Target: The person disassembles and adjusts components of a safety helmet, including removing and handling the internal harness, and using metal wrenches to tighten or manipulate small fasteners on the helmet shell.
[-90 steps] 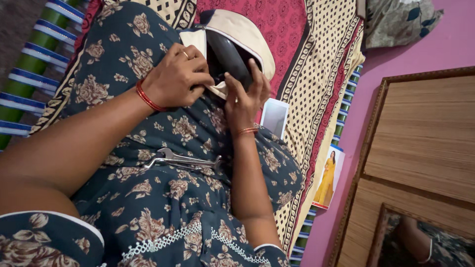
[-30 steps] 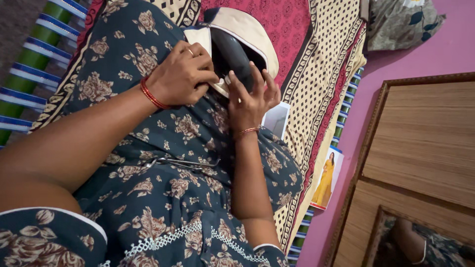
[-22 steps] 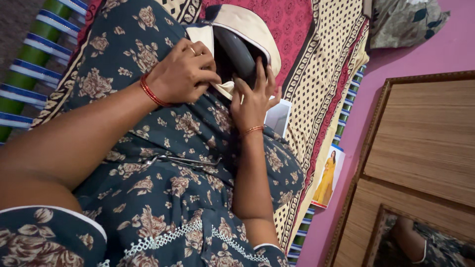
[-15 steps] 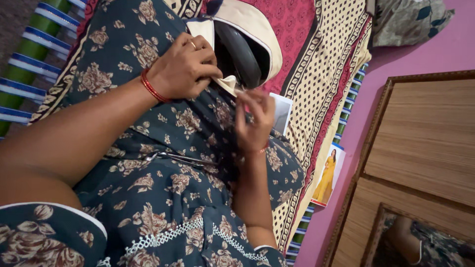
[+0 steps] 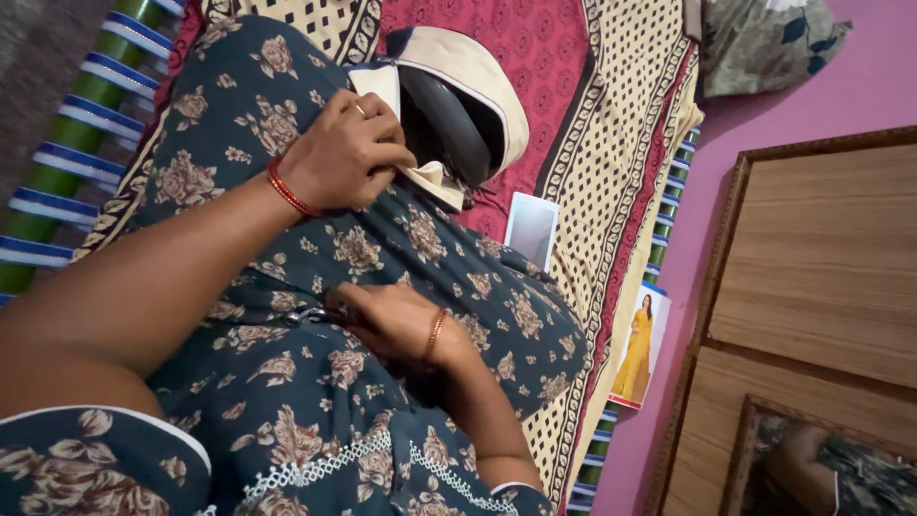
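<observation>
Cream-cloth cap (image 5: 478,86) pinched at its edge by closed left hand (image 5: 344,153), twelve o'clock on lap. Right hand (image 5: 401,320) curled at six; contents untellable. Could have slid onto bed (image 5: 573,57), gripped one-handed.

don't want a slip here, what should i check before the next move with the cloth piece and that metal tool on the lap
1. Left hand gripping the cream cloth piece: ok.
2. Cloth piece resting against the lap, not dangling: ok.
3. Right hand at the metal tool: ok.
4. Tool firmly grasped: cannot tell, fingers hide it.
5. White card on the bedsheet clear of both hands: ok.
</observation>
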